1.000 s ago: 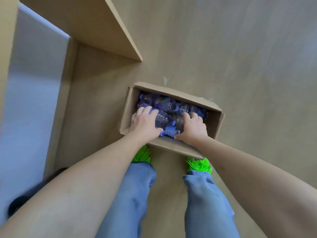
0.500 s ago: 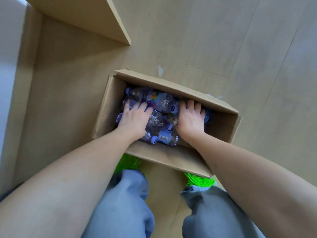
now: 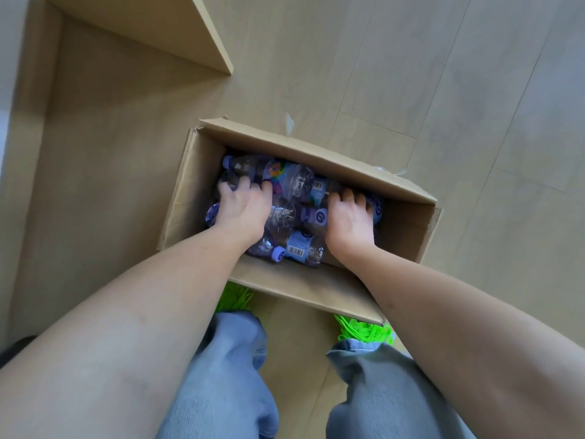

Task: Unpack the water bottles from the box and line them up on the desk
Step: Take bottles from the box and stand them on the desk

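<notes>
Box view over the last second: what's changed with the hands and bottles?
The camera has closed in on the box, so it looks larger. The left hand and right hand have reached deeper, their fingers curling down over the pile of bottles, where before they lay flatter on top. No bottle has been lifted out yet. The box itself has stayed on the floor in front of the green shoes.
</notes>
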### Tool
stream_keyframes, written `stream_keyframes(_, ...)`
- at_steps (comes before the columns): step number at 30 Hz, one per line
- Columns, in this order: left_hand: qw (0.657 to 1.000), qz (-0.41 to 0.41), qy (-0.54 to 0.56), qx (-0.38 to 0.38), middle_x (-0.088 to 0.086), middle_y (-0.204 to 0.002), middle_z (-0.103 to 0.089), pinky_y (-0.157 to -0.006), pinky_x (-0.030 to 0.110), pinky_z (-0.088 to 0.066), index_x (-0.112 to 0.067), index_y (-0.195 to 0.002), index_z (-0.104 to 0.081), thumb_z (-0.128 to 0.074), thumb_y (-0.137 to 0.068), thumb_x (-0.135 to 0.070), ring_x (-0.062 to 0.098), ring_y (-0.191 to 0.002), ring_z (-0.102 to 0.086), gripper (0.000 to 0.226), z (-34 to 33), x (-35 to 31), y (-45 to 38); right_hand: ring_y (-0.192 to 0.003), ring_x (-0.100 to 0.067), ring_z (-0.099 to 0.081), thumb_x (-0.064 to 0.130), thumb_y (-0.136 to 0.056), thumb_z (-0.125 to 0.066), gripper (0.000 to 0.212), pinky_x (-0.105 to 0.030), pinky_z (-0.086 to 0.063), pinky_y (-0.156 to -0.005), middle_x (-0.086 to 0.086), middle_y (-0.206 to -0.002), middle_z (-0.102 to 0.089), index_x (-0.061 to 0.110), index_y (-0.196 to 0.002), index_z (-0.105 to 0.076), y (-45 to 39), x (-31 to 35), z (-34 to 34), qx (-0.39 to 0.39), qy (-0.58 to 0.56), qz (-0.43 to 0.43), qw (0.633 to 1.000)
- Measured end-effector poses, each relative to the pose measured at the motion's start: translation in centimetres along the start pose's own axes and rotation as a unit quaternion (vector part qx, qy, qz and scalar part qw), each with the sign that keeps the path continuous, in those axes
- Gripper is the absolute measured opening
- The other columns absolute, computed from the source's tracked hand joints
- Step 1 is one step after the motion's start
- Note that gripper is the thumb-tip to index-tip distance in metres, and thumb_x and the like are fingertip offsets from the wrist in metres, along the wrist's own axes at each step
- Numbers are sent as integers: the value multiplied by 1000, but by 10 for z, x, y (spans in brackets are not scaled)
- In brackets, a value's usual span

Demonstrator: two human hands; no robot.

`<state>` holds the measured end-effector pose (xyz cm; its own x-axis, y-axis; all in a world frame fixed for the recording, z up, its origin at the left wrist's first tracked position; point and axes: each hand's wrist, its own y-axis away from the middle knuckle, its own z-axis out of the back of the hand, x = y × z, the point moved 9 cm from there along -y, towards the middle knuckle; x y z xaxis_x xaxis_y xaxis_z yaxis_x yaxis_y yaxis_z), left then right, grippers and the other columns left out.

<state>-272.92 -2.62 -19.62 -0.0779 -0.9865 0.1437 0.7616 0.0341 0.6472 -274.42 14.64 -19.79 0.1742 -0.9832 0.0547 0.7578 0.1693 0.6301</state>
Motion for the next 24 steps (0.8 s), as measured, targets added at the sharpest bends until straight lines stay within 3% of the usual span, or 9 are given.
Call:
stream_keyframes(4, 997, 38, -1, 65, 11, -121, -52, -85, 52, -43, -13, -125, -51, -75, -67, -21, 30, -117, -40, 63, 0, 6, 9, -111, -39, -43, 6, -78, -65, 40, -51, -42, -95, -16, -121, -47, 10, -115, -53, 9, -4, 5, 0, -15, 18, 1000)
stream_keyframes(8, 972, 112, 127, 162, 10, -118, -45, -82, 46, -51, -12, -115, -59, -85, -55, -41, 31, -115, -38, 71, 2, 25, 40, -109, -39, -44, 3, -78, -61, 37, -49, -45, -92, -15, -120, -46, 10, -112, -50, 29, -1, 29, -8, -68, 39, 997)
stream_keyframes(11, 957, 106, 196, 184, 10, -117, -47, -88, 40, -50, -10, -113, -58, -89, -48, -47, 33, -112, -45, 81, 27, 26, 69, -98, -32, -48, 3, -76, -61, 31, -42, -47, -84, -9, -109, -49, 12, -104, -51, 51, 10, 59, -15, -122, 61, 991)
stream_keyframes(13, 941, 137, 260, 169, 11, -121, -47, -91, 38, -47, -10, -118, -52, -89, -48, -48, 34, -114, -47, 87, 54, 26, 91, -95, -28, -50, 2, -74, -61, 30, -35, -45, -78, -6, -103, -51, 13, -100, -52, 68, 16, 84, -12, -155, 72, 985)
stream_keyframes(16, 887, 201, 394, 130, 8, -121, -48, -88, 38, -50, -11, -117, -48, -87, -51, -38, 29, -111, -50, 81, 105, 30, 125, -87, -26, -53, 2, -68, -64, 29, -30, -36, -65, -3, -94, -55, 13, -92, -53, 95, 17, 130, -13, -202, 59, 978)
stream_keyframes(19, 843, 209, 484, 106, 3, -110, -52, -61, 29, -46, -12, -111, -47, -87, -54, -32, 21, -93, -55, 73, 168, 37, 155, -79, -24, -53, 11, -65, -70, 29, -29, -35, -58, 0, -83, -58, 14, -90, -54, 125, 9, 190, -17, -244, 30, 969)
stream_keyframes(21, 840, 198, 499, 77, 1, -104, -54, -52, 26, -40, -14, -106, -49, -88, -52, -34, 16, -84, -55, 69, 219, 44, 177, -76, -25, -56, 16, -62, -72, 38, -30, -43, -59, 0, -79, -58, 14, -97, -57, 145, 4, 238, -23, -269, 22, 963)
stream_keyframes(24, 842, 186, 506, 30, 0, -100, -55, -62, 27, -45, -17, -102, -50, -87, -48, -36, 18, -88, -56, 68, 299, 53, 217, -74, -27, -59, 26, -56, -72, 44, -31, -51, -62, 0, -76, -58, 14, -96, -58, 180, 1, 317, -47, -300, 23, 953)
